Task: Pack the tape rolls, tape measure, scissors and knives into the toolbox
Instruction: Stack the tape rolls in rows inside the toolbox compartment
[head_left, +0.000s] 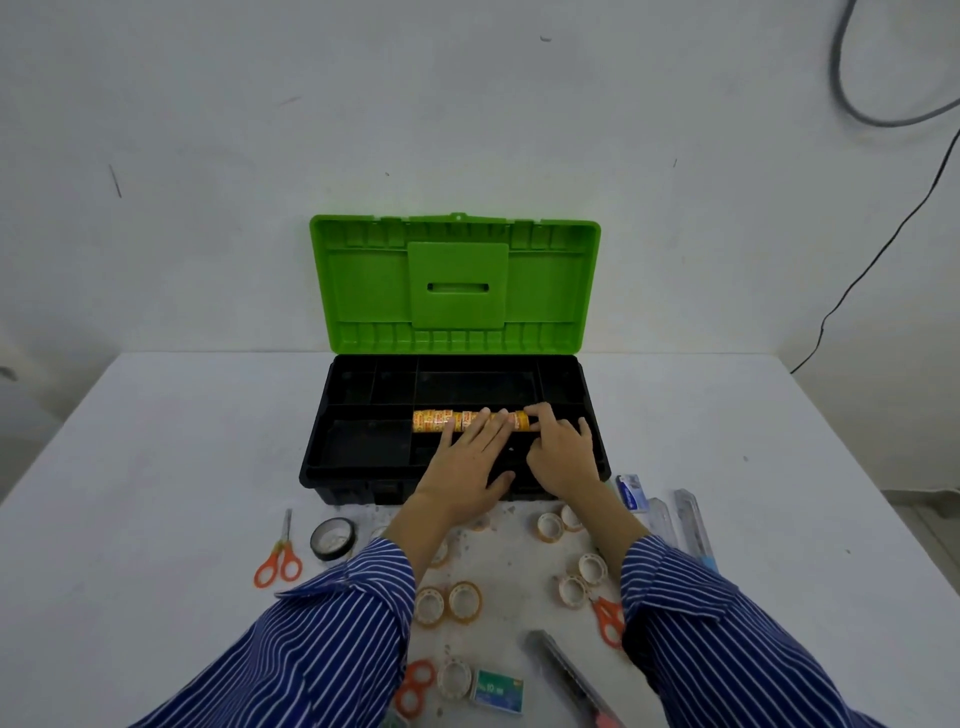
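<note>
The toolbox (363, 483) is open, its green lid (363, 280) upright against the wall. A row of orange-printed tape rolls (436, 421) lies on its side in a long compartment of the black tray. My left hand (470, 462) rests flat on the row's right part, fingers straight. My right hand (558, 449) holds the row's right end with thumb and fingers curled round the last roll. On the table in front lie several loose clear tape rolls (465, 600), a black tape roll (332, 538), orange scissors (280, 558) and a utility knife (566, 675).
More orange scissors (608, 621) lie by my right sleeve, another pair (413, 686) by my left sleeve. A green staple box (498, 691), a blue-white box (629, 491) and clear-cased knives (693, 525) lie near the table's right front. Cables hang on the wall at right.
</note>
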